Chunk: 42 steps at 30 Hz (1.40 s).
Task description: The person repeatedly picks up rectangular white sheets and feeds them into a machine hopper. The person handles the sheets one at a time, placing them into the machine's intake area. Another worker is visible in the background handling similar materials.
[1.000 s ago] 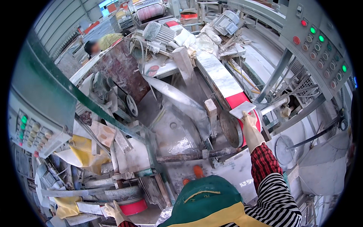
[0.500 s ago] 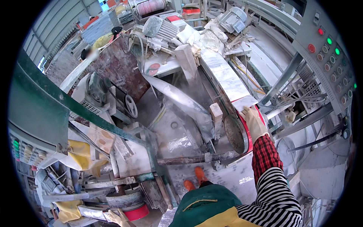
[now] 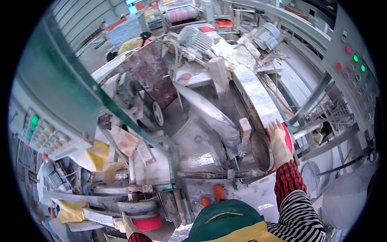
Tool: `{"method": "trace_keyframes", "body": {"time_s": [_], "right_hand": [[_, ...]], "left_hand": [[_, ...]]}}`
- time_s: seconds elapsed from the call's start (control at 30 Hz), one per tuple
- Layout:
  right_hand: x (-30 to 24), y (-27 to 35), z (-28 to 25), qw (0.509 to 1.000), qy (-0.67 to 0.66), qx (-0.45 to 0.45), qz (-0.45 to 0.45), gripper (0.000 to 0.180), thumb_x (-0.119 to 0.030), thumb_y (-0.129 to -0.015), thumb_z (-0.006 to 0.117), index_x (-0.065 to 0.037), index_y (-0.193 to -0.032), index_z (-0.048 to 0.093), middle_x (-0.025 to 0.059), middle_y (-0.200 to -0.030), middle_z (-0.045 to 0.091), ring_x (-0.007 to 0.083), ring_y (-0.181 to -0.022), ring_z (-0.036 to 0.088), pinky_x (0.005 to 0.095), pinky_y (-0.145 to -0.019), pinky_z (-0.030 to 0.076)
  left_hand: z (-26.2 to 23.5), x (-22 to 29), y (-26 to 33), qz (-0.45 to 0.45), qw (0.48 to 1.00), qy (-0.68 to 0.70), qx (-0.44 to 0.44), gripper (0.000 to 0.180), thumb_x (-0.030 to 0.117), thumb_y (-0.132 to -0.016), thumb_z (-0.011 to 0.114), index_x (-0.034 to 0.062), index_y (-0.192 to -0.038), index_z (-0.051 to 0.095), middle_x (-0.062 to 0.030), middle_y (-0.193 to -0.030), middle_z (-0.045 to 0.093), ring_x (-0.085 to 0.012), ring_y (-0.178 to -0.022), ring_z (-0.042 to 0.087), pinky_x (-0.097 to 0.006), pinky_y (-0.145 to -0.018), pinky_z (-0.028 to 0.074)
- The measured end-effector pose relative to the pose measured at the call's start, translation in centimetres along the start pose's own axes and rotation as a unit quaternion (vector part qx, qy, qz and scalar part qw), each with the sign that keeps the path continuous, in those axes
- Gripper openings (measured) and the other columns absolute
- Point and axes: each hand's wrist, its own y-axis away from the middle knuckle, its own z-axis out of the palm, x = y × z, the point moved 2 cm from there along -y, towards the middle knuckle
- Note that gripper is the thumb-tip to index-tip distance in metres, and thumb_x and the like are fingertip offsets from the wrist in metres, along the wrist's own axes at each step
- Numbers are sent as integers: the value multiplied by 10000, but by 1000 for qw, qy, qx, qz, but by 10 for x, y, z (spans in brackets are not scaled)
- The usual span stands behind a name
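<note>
My right hand (image 3: 279, 141), in a cream glove, lies with its fingers stretched forward at the near end of a white-grey marble strip (image 3: 258, 94). Beneath it, the red belt (image 3: 288, 139) curves round the end of the conveyor. At the lower left, my left hand (image 3: 127, 226), also gloved, has its fingers apart at the near end of a narrow white strip (image 3: 98, 216). This strip rests on a second conveyor, beside its red belt end (image 3: 147, 223). Part of the left hand's grip is hard to see.
Control panels with lit buttons stand at right (image 3: 354, 68) and left (image 3: 48, 129). A green post (image 3: 121, 115) slants across the left side. Between the conveyors are a dusty bar (image 3: 209, 174) and a wet floor (image 3: 193, 149). Motors (image 3: 267, 36) and crumpled cloths (image 3: 238, 52) lie ahead.
The whole view has shifted, so the scene sits further right. My right hand's fingers have straightened at the marble's end. My left hand stays at the narrow strip's end, more of its sleeve showing.
</note>
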Motion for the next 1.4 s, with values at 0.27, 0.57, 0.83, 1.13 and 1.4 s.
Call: {"method": "trace_keyframes", "body": {"time_s": [0.27,0.57,0.83,1.13,1.4], "right_hand": [[110,125,-4,970,197,-62,128,366,-124,-1017,506,-70,-1379,519,102,-1039,722,158,-762,686,288,-659,572],[188,192,-27,907,244,-98,330,355,-119,-1004,550,-115,-1358,520,167,-1046,718,229,-779,707,320,-643,591],[160,303,125,823,152,-361,411,482,-195,-994,603,-96,-1436,434,161,-1149,682,260,-968,691,355,-880,565],[129,278,165,924,157,-271,217,536,80,-919,518,-105,-1418,458,70,-1298,604,214,-1169,585,367,-974,485],[14,129,57,987,98,122,38,628,57,-903,501,-172,-1474,372,99,-1321,567,249,-1083,625,417,-865,558]], "left_hand": [[42,-29,-17,149,981,-48,118,462,393,-887,594,116,-1256,559,-242,-1200,550,-425,-1109,568,-497,-940,476],[14,-42,40,206,968,102,-102,843,74,-654,809,129,-1395,411,-162,-1327,438,-376,-1097,545,-493,-870,515],[3,100,191,523,769,288,-229,767,28,-652,800,-17,-1353,491,-188,-1342,538,-297,-1312,482,-385,-1118,376],[-11,162,291,675,586,213,-395,744,205,-766,813,40,-1408,476,-233,-1518,389,-364,-1429,357,-409,-1169,321],[-6,31,33,518,855,22,-21,666,244,-812,762,20,-1378,492,-243,-1345,518,-412,-1269,451,-471,-1108,344]]}}
